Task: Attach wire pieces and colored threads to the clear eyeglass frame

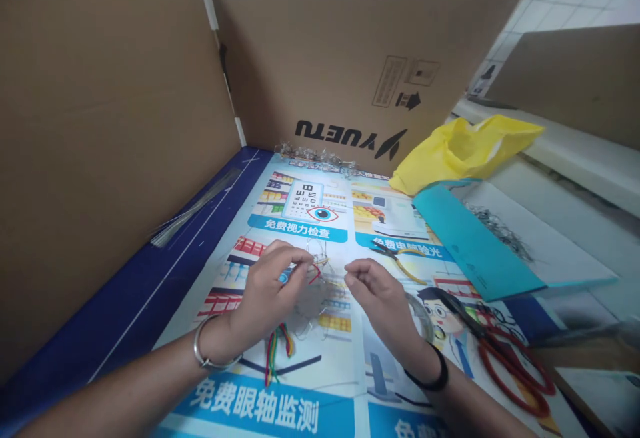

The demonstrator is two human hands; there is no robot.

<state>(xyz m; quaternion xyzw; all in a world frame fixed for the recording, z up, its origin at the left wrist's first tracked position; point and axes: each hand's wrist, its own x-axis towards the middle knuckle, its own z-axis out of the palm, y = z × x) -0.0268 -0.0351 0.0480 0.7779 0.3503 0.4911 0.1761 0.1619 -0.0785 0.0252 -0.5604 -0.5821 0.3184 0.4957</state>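
My left hand (pixel 270 285), with a metal bangle at the wrist, pinches a red thread (pixel 315 274) at its fingertips. A loose tangle of thin, clear wire (pixel 309 305) hangs and lies around that spot, between the hands. Facing it, my right hand (pixel 381 295) wears a black band. Its thumb and forefinger are pressed together; whatever they may hold is too fine to make out. Below my left hand lies a bundle of red, green and yellow threads (pixel 273 353). A clear round ring or roll (pixel 423 317) is partly hidden behind my right hand.
Red-handled scissors (pixel 515 365) and yellow-handled pliers (pixel 400 261) lie on the right. Beyond them are a teal folder (pixel 473 241) with a wire pile (pixel 500 228) and a yellow cloth or bag (pixel 463 151). Cardboard walls (pixel 350 45) stand behind and left; thin strips (pixel 195 208) lie there.
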